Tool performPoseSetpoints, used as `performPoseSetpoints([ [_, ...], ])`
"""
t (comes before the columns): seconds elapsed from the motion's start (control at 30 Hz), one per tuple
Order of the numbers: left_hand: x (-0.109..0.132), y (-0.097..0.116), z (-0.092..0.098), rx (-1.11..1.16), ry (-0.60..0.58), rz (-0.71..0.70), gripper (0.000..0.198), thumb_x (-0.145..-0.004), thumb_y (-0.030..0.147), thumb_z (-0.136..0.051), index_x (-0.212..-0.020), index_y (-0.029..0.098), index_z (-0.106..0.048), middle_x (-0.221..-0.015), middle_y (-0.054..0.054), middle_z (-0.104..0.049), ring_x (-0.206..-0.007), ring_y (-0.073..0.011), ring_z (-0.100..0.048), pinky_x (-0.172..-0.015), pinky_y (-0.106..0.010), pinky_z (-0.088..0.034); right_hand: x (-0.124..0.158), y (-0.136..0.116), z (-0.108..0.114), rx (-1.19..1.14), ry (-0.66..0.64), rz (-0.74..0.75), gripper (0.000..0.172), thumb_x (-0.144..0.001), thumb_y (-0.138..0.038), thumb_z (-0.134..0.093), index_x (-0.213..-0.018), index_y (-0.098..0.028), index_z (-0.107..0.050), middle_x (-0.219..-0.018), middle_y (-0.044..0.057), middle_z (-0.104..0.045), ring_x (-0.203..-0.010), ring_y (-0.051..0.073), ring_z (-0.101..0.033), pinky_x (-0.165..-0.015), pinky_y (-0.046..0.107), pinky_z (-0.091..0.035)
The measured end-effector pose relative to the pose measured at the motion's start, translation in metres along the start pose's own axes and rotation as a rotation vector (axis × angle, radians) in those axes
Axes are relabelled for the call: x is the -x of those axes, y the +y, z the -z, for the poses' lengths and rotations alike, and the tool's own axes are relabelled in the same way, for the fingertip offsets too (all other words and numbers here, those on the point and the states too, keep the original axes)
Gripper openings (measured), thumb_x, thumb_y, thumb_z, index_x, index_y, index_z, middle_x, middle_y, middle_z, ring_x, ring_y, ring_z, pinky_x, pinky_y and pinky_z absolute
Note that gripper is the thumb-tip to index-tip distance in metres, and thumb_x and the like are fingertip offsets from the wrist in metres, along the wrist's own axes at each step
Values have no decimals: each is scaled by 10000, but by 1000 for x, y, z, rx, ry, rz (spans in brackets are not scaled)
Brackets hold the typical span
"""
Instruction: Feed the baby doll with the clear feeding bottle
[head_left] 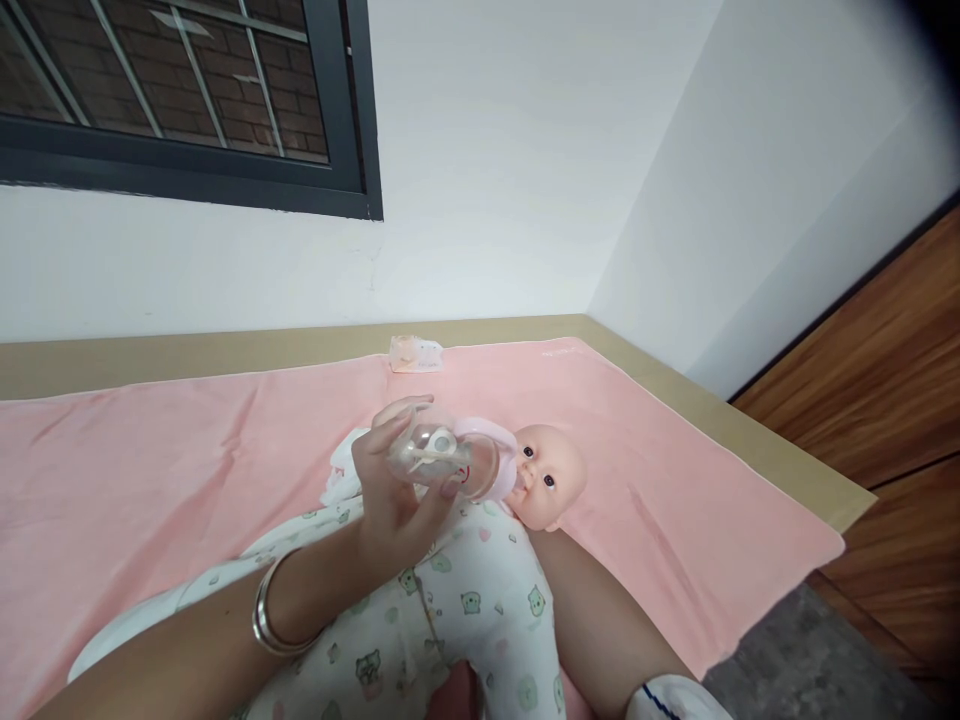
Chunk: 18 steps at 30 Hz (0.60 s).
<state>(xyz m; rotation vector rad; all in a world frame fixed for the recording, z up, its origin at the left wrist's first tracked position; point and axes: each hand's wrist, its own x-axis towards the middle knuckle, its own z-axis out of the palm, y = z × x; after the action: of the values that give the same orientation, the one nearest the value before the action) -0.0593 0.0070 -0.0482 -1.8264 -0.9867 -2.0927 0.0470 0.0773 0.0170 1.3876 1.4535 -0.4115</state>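
Centrally, the left hand point(390, 490) is closed around the base of a clear baby bottle point(442, 460), thumb on the near side and fingers curled over the far side. A metal bangle point(268, 610) sits on the left wrist. The bottle lies nearly horizontal, its transparent base facing the camera and its pink collar end set at the mouth of a baby doll point(544, 475). The bottle wall is see-through; whether any liquid is in it cannot be told, and only a pale fitting shows through the base.

The doll lies face up, head toward the right edge of the pink blanket point(150, 470), dressed in a white printed sleepsuit point(480, 600) with small green animal figures. The right forearm passes under the doll's head and shoulders; the right hand point(564, 522) is almost wholly hidden behind the doll, so its grip cannot be determined.

The blanket covers a tan bed surface point(750, 420) set into the corner of two white walls. A small clear packet point(416, 353) lies at the far edge of the blanket, well apart from the doll. A dark-framed window point(330, 100) is above the far edge.
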Motion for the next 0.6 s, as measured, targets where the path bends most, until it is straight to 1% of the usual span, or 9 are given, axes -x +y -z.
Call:
performPoseSetpoints([
  [0.07, 1, -2, 0, 4, -9, -12, 561, -799, 294, -660, -1303, 204, -432, -1095, -104, -569, -1112, -258, -570, -905, -463, -506, -2, 1, 1, 4, -76, -20, 450, -840, -30, -374, -1267, 35, -499, -1317, 157, -555, -1342, 117, -410, -1127, 233, -266],
  [0.1, 1, -2, 0, 8, -10, -16, 567, -797, 287, -661, -1308, 209, -428, -1097, -96, -567, -1116, -252, -567, -913, -454, -502, -3, 1, 2, -1, -92, -18, 462, -848, -40, -363, -1290, 19, -482, -1339, 146, -541, -1347, 109, -399, -1125, 225, -262],
  [0.17, 1, -3, 0, 27, -4, -13, 567, -802, 287, -654, -1317, 234, -423, -1096, -78, -563, -1123, -241, -563, -934, -436, -493, -4, 2, 4, -19, -100, -8, 465, -854, -51, -361, -1301, 10, -475, -1357, 142, -526, -1346, 112, -402, -1124, 236, -264],
  [0.23, 0, -3, 0, 39, 1, -20, 573, -801, 282, -652, -1324, 241, -422, -1083, -71, -564, -1119, -237, -566, -941, -425, -488, -5, 3, 5, -20, -122, -1, 471, -857, -51, -354, -1311, 19, -458, -1390, 157, -487, -1364, 127, -375, -1133, 251, -250],
  [0.33, -1, -2, 0, 17, -16, -31, 583, -791, 256, -657, -1324, 214, -424, -1091, -85, -568, -1111, -236, -569, -924, -425, -495, -4, 3, 5, 16, -167, 8, 498, -864, -47, -334, -1355, 9, -401, -1447, 150, -419, -1398, 129, -304, -1142, 229, -216],
  [0.4, -2, -2, 0, 15, -25, -44, 599, -788, 246, -657, -1330, 201, -406, -1118, -97, -562, -1128, -239, -560, -927, -432, -494, -4, 2, 6, 37, -172, 13, 511, -868, -51, -333, -1374, -9, -384, -1454, 135, -417, -1403, 123, -292, -1140, 216, -216],
  [0.47, -2, -2, 0, 14, -29, -45, 597, -795, 247, -647, -1331, 198, -388, -1142, -104, -551, -1147, -240, -550, -941, -438, -490, -6, 2, 5, 45, -158, 10, 496, -862, -52, -349, -1351, 0, -418, -1417, 136, -465, -1389, 120, -330, -1134, 222, -238],
  [0.53, -2, -1, 0, 8, -25, -48, 585, -807, 254, -639, -1328, 197, -380, -1155, -109, -541, -1152, -243, -549, -947, -444, -490, -8, 1, 5, 53, -150, -1, 454, -849, -50, -377, -1282, 21, -490, -1338, 137, -542, -1358, 113, -393, -1121, 232, -273],
  [0.6, -2, -1, 0, -9, -17, -40, 559, -812, 270, -639, -1311, 192, -401, -1156, -112, -541, -1139, -246, -558, -942, -441, -494, -9, 2, 3, 20, -48, 34, 380, -807, -26, -434, -1149, 26, -593, -1203, 122, -631, -1269, 114, -506, -1082, 251, -347],
])
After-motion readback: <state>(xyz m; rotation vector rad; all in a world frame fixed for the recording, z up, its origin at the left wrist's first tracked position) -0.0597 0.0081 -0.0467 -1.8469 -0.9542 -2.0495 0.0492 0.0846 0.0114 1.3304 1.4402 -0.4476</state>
